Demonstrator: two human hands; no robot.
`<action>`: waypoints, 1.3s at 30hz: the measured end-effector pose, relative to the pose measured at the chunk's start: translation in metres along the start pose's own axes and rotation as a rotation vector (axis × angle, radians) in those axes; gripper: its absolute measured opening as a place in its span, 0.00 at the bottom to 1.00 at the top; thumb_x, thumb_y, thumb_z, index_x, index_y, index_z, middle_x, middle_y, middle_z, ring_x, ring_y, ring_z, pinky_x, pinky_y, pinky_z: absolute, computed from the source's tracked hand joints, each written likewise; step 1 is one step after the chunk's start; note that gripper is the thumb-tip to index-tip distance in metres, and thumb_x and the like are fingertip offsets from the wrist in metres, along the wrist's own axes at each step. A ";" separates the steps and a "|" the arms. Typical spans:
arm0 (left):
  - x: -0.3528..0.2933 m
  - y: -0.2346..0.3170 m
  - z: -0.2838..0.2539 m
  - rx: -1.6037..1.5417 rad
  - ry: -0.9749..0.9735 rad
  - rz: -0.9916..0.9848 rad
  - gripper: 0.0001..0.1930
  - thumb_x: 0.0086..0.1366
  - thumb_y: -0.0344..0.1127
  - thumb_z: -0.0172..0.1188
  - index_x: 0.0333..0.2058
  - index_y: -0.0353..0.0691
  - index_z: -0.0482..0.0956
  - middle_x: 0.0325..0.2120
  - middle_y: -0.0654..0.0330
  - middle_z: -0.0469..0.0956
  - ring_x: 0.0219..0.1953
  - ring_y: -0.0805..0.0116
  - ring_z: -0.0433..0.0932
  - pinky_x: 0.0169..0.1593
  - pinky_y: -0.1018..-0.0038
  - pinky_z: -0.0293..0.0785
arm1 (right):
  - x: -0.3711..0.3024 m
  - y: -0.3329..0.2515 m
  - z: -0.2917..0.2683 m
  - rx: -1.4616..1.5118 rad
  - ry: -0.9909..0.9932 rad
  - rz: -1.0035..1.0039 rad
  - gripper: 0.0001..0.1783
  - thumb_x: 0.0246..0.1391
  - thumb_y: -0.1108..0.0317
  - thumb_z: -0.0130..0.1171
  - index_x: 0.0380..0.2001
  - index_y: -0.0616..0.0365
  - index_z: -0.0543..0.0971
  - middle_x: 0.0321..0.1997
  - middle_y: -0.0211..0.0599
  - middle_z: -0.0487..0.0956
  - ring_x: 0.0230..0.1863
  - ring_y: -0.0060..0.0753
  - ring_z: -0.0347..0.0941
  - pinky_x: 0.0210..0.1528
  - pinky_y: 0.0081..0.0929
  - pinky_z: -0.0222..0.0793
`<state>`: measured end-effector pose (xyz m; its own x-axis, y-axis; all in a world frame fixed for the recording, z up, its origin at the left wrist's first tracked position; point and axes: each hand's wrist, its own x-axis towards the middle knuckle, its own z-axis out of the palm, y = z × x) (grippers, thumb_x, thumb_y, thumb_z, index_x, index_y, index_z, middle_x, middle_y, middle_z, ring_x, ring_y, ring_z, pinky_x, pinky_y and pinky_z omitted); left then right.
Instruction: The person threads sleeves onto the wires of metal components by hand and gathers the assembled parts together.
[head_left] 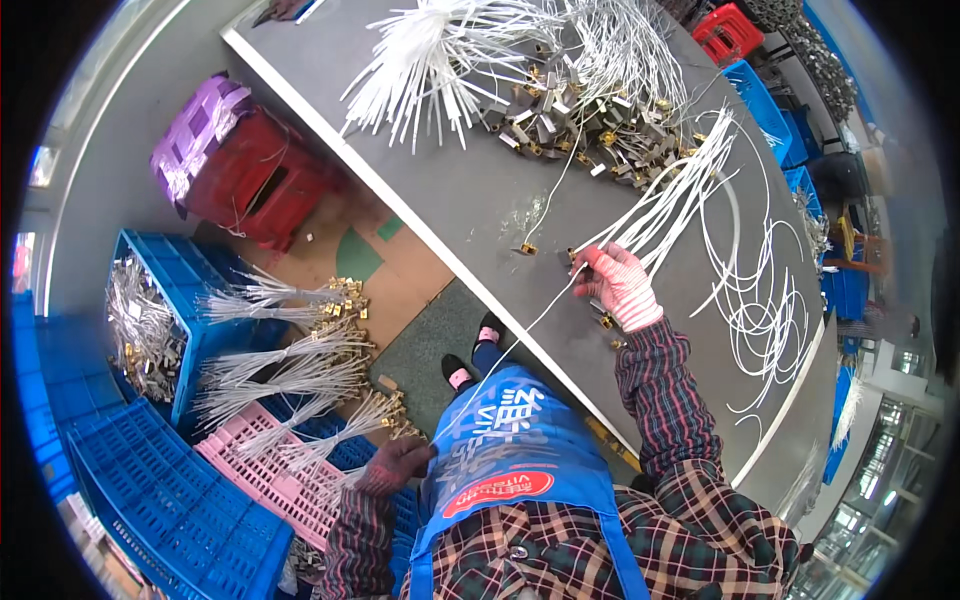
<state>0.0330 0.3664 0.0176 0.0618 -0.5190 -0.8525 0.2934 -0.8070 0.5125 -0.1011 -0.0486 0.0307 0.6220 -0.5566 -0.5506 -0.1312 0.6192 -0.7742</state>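
Note:
A single white wire runs taut across the table's edge between my two hands. My left hand, in a dark red glove, is closed on its lower end beside the blue apron. My right hand, in a pale striped glove with red fingertips, pinches the other end over the grey table. Small brass-coloured fittings lie against the right hand's wrist side. Just beyond that hand, a loose bundle of white wires fans away. One wired brass end rests alone to the left of it.
Wired metal parts are heaped at the table's far side, near white tubing. Looped wires lie to the right. At left are a red stool, a blue crate, a pink basket and several wire bundles.

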 end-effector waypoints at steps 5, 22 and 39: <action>0.025 0.035 0.016 -0.208 0.063 0.116 0.12 0.62 0.40 0.53 0.35 0.36 0.77 0.15 0.67 0.69 0.16 0.78 0.65 0.21 0.80 0.61 | -0.021 0.020 0.011 0.009 -0.001 0.047 0.14 0.53 0.63 0.59 0.35 0.64 0.72 0.30 0.39 0.75 0.28 0.33 0.74 0.27 0.31 0.75; 0.056 0.092 0.045 -0.001 -0.109 0.548 0.12 0.64 0.39 0.52 0.35 0.36 0.77 0.14 0.65 0.67 0.15 0.77 0.65 0.21 0.79 0.63 | -0.075 0.032 0.036 -0.157 -0.123 -0.014 0.19 0.54 0.56 0.58 0.32 0.65 0.73 0.16 0.36 0.72 0.14 0.29 0.69 0.17 0.23 0.67; 0.079 0.124 0.067 0.179 -0.288 0.831 0.13 0.65 0.40 0.51 0.35 0.35 0.76 0.19 0.60 0.73 0.17 0.75 0.72 0.24 0.78 0.69 | -0.091 0.012 0.010 -0.292 0.089 -0.075 0.13 0.55 0.64 0.54 0.33 0.66 0.74 0.18 0.35 0.72 0.14 0.26 0.69 0.15 0.22 0.67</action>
<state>0.0102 0.2063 0.0208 -0.0609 -0.9863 -0.1532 0.1061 -0.1590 0.9816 -0.1517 0.0150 0.0750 0.5697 -0.6492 -0.5040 -0.3116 0.3968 -0.8634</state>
